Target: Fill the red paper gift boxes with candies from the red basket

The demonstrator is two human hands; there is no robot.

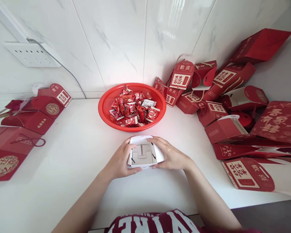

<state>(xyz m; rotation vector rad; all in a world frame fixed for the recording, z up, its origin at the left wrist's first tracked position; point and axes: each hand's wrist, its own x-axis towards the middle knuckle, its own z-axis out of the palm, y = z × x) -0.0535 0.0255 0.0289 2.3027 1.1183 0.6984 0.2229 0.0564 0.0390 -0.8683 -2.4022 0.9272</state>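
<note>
A small paper gift box [142,154] is held between my two hands, its open top turned towards me. Its white inside shows folded, interlocked bottom flaps and no contents. My left hand [122,158] grips the left side, fingers wrapped around the wall. From the right, my right hand [168,153] clasps the opposite side with fingertips along the top and bottom edges. Just beyond the box stands a red plastic basket [102,111] of wrapped candies [133,108], touched by neither hand.
Red gift boxes [181,76] pile up along the right and back right, some with rope handles. More red boxes [24,121] line the left of the white table [70,168]. A power strip [31,55] with a grey cable hangs on the tiled wall.
</note>
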